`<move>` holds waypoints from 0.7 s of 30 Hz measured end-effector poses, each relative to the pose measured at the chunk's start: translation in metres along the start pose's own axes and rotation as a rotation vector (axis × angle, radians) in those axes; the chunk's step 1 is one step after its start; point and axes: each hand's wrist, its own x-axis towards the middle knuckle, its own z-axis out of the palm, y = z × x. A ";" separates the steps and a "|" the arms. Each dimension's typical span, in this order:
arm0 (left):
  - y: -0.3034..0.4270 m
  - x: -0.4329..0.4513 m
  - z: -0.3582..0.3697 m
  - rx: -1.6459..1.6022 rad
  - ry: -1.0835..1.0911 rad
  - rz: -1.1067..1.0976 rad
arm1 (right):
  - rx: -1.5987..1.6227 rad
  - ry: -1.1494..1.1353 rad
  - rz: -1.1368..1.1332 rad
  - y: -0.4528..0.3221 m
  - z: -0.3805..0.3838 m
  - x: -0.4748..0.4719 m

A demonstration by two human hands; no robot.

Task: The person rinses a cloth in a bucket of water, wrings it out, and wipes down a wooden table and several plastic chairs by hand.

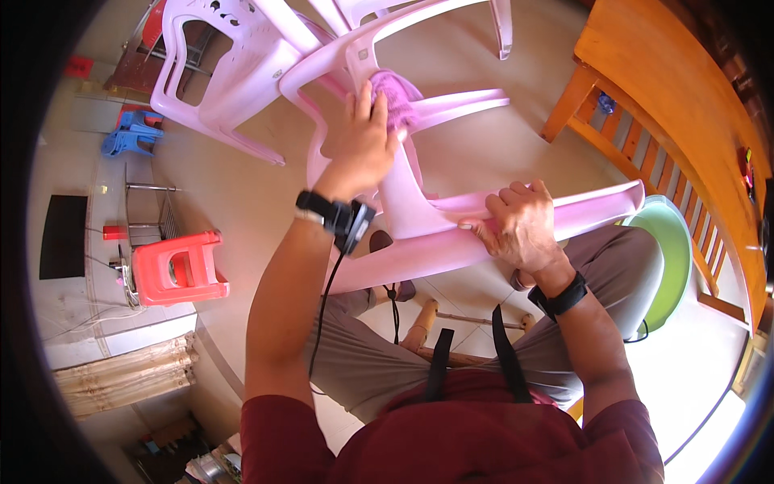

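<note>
A pink plastic armchair [417,202] lies tipped across my lap, its legs pointing in different directions. My left hand [366,136] presses a purple cloth [393,100] against the chair's frame, fingers stretched out over the cloth. Lower and to the right, my right hand [520,224] is closed around a leg of the same chair, the thumb along its near side. Black straps sit on both wrists, and the left one carries a small device with a cable. Another pink plastic chair [242,91] stands beyond, at the upper left.
A wooden bench [677,78] runs along the right, with a green basin [665,272] beside my knee. At the left are a red plastic stool [175,272], blue stools [133,133] and a metal rack [151,209]. Bamboo-like stool parts [423,323] show between my legs.
</note>
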 end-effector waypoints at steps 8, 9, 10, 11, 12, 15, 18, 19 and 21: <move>0.060 -0.078 0.020 -0.172 0.158 0.132 | -0.070 -0.017 0.016 0.017 0.004 0.001; 0.086 -0.101 0.012 -0.200 0.061 0.099 | -0.077 0.002 0.015 0.018 0.001 0.000; 0.092 -0.127 0.017 -0.182 0.056 0.138 | -0.066 0.020 0.007 0.014 -0.001 0.001; 0.109 -0.141 0.011 -0.209 -0.055 0.059 | -0.071 0.035 0.002 0.012 -0.001 -0.001; 0.113 -0.145 0.005 -0.184 -0.089 0.024 | -0.045 0.023 -0.003 0.009 0.001 -0.003; 0.098 -0.126 0.003 -0.104 -0.105 0.019 | -0.013 0.000 -0.014 0.009 0.003 -0.009; 0.046 -0.063 0.004 -0.035 0.011 0.064 | 0.013 0.021 -0.025 0.006 -0.003 -0.011; 0.022 -0.038 0.004 0.032 0.007 0.068 | 0.022 0.017 -0.027 0.004 -0.005 -0.015; -0.017 0.018 0.000 0.117 -0.069 0.051 | 0.029 0.006 -0.020 0.001 -0.005 -0.018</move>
